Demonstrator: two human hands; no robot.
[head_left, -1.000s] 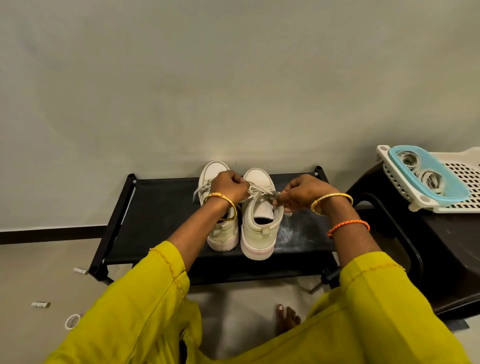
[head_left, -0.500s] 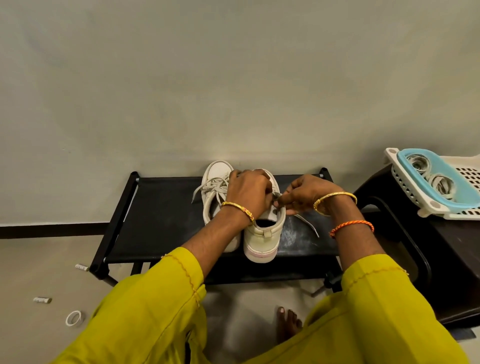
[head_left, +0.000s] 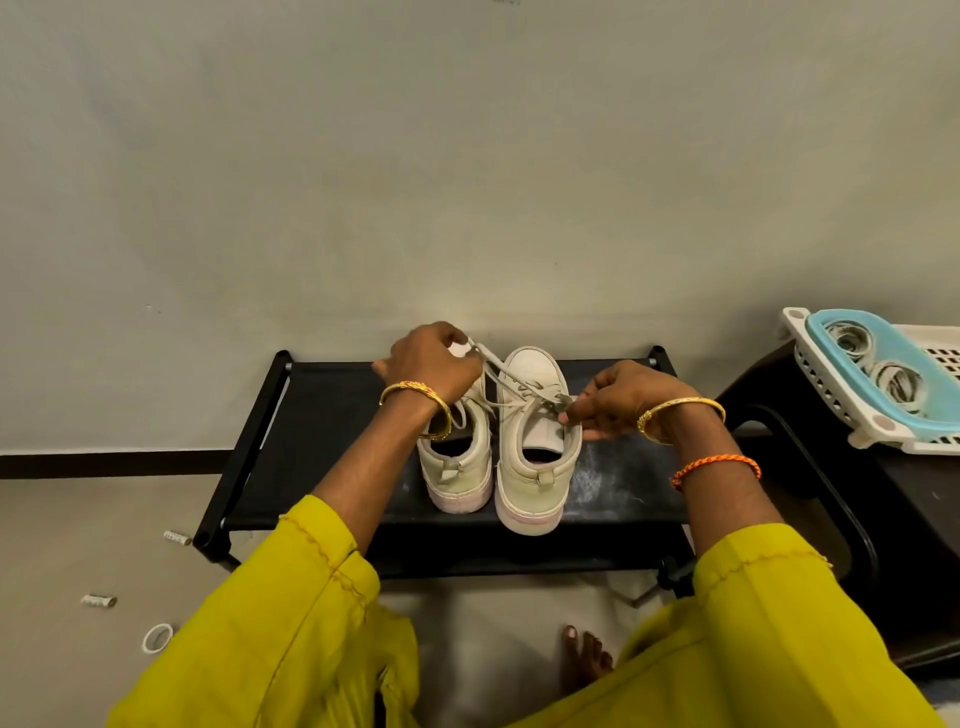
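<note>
Two pale cream sneakers are standing side by side, heels toward the person, on a black shelf (head_left: 322, 441) whose flat surface is looking like matte fabric stretched between round black bars. The right sneaker (head_left: 530, 478) is showing smooth leather-like sides, a small heel loop and a thick sole with a faint pink band. The left sneaker (head_left: 457, 473) is having the same shape and is standing just beside it, at its 9 o'clock.

The left hand (head_left: 434, 364) is curling tightly around one end of a flat, woven, off-white lace (head_left: 498, 366) and is holding it stretched toward 11 o'clock, above the toe of the left sneaker. The right hand (head_left: 618, 400) is pinching the other part of the lace between thumb and fingertips at the 3 o'clock edge of the right sneaker, near the eyelets. So both hands are clamping the same lace, with the right sneaker between them.

Shiny gold bangles are sitting on both wrists, and a twisted orange thread (head_left: 717, 465) is circling the right forearm. The sleeves are of yellow-green cloth with a stitched hem.

At 3 o'clock from the shelf, a white plastic lattice basket (head_left: 826, 395) is resting on a dark glossy stool (head_left: 924, 519) and is carrying a light blue tray (head_left: 821, 332) with pale rings inside. On the floor at 8 o'clock a white ring (head_left: 157, 638) is lying.
</note>
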